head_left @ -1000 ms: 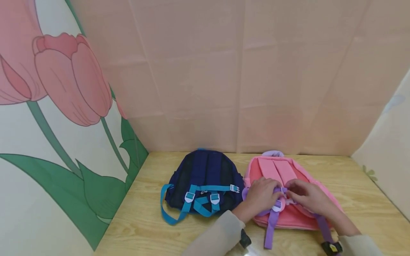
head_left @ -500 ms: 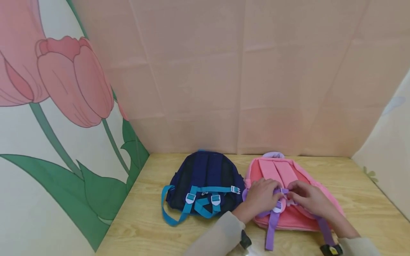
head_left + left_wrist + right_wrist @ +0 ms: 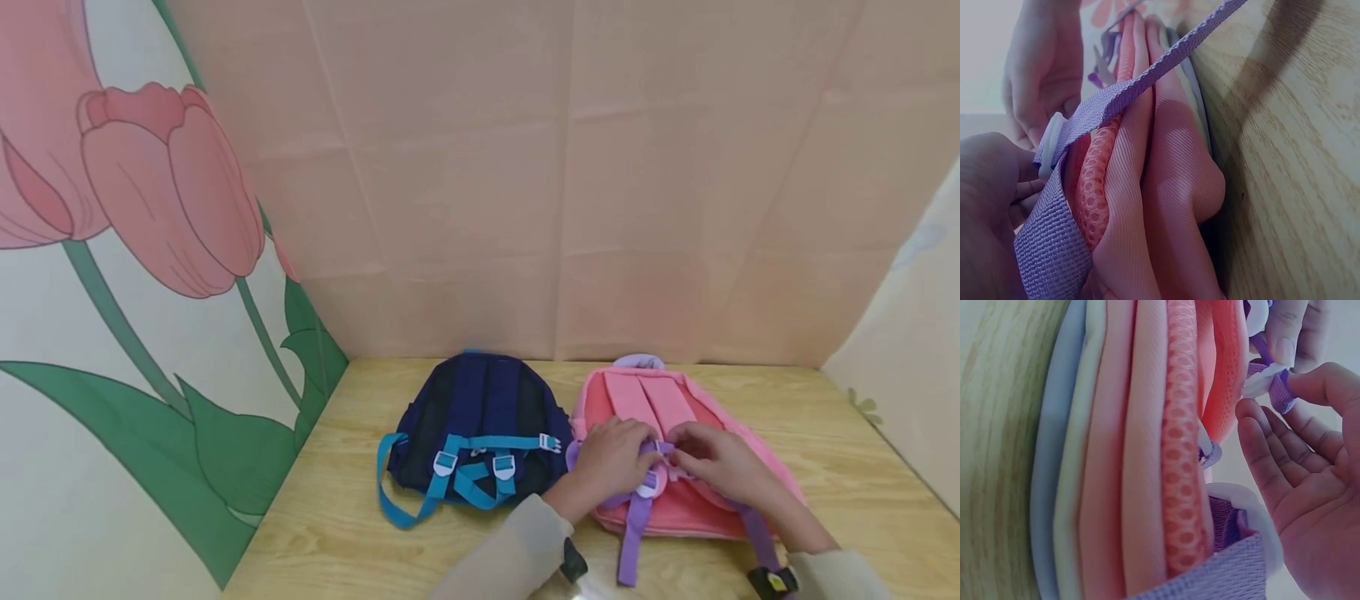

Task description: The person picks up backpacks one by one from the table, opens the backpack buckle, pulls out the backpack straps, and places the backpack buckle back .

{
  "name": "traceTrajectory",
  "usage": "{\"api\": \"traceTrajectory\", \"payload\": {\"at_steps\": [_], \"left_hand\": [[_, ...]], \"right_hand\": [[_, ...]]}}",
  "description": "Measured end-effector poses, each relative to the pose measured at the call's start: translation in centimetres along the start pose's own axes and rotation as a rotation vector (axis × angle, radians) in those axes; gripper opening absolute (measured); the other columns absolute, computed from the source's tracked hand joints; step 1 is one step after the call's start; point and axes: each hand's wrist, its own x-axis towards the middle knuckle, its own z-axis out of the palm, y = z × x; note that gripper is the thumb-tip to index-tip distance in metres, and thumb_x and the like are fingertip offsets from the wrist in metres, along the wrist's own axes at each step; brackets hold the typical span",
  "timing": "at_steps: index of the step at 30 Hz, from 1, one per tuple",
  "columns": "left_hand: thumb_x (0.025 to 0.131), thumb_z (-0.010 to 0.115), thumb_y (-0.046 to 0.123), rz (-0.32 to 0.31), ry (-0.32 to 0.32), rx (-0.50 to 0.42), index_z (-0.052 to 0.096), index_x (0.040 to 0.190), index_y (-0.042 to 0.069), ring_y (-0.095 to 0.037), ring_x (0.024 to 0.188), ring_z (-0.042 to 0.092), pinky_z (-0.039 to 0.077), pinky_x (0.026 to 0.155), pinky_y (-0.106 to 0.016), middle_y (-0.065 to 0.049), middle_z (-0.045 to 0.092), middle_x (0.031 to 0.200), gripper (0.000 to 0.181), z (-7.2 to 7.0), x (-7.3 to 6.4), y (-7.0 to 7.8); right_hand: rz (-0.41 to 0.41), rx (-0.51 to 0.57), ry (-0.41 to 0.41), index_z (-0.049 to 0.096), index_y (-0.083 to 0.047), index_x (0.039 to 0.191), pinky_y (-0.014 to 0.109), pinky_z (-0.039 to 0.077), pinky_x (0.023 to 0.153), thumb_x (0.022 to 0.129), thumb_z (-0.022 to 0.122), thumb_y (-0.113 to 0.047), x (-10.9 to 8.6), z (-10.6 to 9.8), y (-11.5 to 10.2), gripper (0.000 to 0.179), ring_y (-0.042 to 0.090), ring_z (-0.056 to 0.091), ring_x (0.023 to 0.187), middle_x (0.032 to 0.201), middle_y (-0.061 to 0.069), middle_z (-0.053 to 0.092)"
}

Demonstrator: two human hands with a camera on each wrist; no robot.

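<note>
A pink backpack (image 3: 697, 517) with purple webbing straps lies with its shoulder-strap side up on the right of the table. Both hands meet over its middle. My left hand (image 3: 613, 454) pinches a white plastic buckle (image 3: 1263, 381) on a purple chest strap. From the right, my right hand (image 3: 731, 462) pinches the same buckle end and strap between thumb and fingers, its other fingers fairly straight. Just below the left fingers sits a white strap adjuster (image 3: 647, 485). A loose purple strap (image 3: 633, 542) hangs toward the near edge. The fingers partly cover the buckle.
Left of the pink bag lies a navy backpack (image 3: 483, 392) with blue straps, its chest strap (image 3: 502, 442) ending in a white buckle. The wooden table (image 3: 322, 533) meets a pinkish backdrop behind and a tulip-printed panel (image 3: 165, 192) at left.
</note>
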Motion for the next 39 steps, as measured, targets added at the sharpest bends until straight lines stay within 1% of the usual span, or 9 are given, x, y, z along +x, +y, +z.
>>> {"api": "traceTrajectory", "payload": {"at_steps": [6,10,13,17,20,25,32,39], "left_hand": [[0.097,0.064,0.049,-0.002,-0.005,0.004,0.063,0.122,0.037,0.001,0.103,0.051,0.042,0.087,-0.022,0.024,0.062,0.118,0.028,0.04,0.13,0.02],[0.097,0.064,0.049,-0.007,-0.013,0.010,0.063,0.122,0.037,0.001,0.104,0.052,0.042,0.088,-0.022,0.024,0.062,0.117,0.028,-0.01,0.03,0.07],[0.097,0.063,0.050,-0.002,-0.016,0.022,0.064,0.123,0.037,0.001,0.105,0.052,0.042,0.088,-0.022,0.024,0.062,0.118,0.029,-0.02,-0.08,0.08],[0.097,0.063,0.050,0.014,-0.010,0.040,0.063,0.123,0.037,0.001,0.105,0.052,0.042,0.086,-0.021,0.023,0.063,0.119,0.028,0.03,-0.11,0.02],[0.098,0.062,0.050,0.022,-0.001,0.047,0.063,0.123,0.037,0.001,0.104,0.052,0.042,0.086,-0.021,0.023,0.062,0.119,0.028,0.03,-0.01,-0.06],[0.097,0.063,0.050,0.016,0.000,0.019,0.063,0.122,0.037,0.001,0.103,0.052,0.042,0.086,-0.021,0.024,0.062,0.117,0.028,0.08,0.16,-0.14],[0.097,0.063,0.049,0.005,-0.012,0.000,0.063,0.121,0.038,0.002,0.102,0.051,0.043,0.087,-0.022,0.024,0.062,0.115,0.026,0.20,0.24,-0.18],[0.098,0.063,0.048,0.007,-0.006,0.010,0.063,0.121,0.037,0.001,0.105,0.052,0.043,0.089,-0.022,0.024,0.062,0.119,0.026,0.18,0.26,-0.24]], "right_hand": [[0.017,-0.008,0.011,0.069,-0.017,0.100,0.016,0.048,0.070,0.087,0.077,-0.005,-0.20,-0.10,0.53,0.020,-0.003,0.059,0.080,0.088,-0.010,0.069],[-0.003,0.010,0.015,0.070,-0.011,0.104,0.012,0.048,0.072,0.086,0.077,-0.003,-0.32,0.00,0.56,0.021,-0.004,0.061,0.082,0.090,-0.006,0.071],[-0.012,0.010,0.009,0.070,-0.008,0.106,0.014,0.050,0.073,0.086,0.078,-0.004,-0.34,0.11,0.42,0.022,-0.004,0.063,0.084,0.092,-0.005,0.072],[-0.012,-0.024,-0.001,0.071,-0.012,0.104,0.021,0.053,0.070,0.087,0.078,-0.008,-0.15,0.12,0.24,0.019,-0.005,0.061,0.082,0.091,-0.009,0.071],[-0.005,-0.046,0.002,0.071,-0.015,0.103,0.024,0.052,0.068,0.087,0.078,-0.008,-0.04,0.03,0.24,0.019,-0.004,0.059,0.080,0.089,-0.011,0.069],[0.005,-0.042,-0.002,0.071,-0.016,0.102,0.023,0.050,0.066,0.086,0.077,-0.004,-0.07,-0.19,0.33,0.021,-0.004,0.056,0.077,0.088,-0.011,0.068],[0.044,-0.010,-0.018,0.070,-0.015,0.103,0.022,0.046,0.064,0.089,0.076,-0.007,-0.07,-0.32,0.28,0.017,-0.001,0.053,0.074,0.087,-0.011,0.066],[0.064,0.027,0.010,0.070,-0.014,0.103,0.019,0.045,0.065,0.090,0.074,-0.006,-0.30,-0.10,0.39,0.015,-0.001,0.055,0.075,0.086,-0.009,0.067]]}}
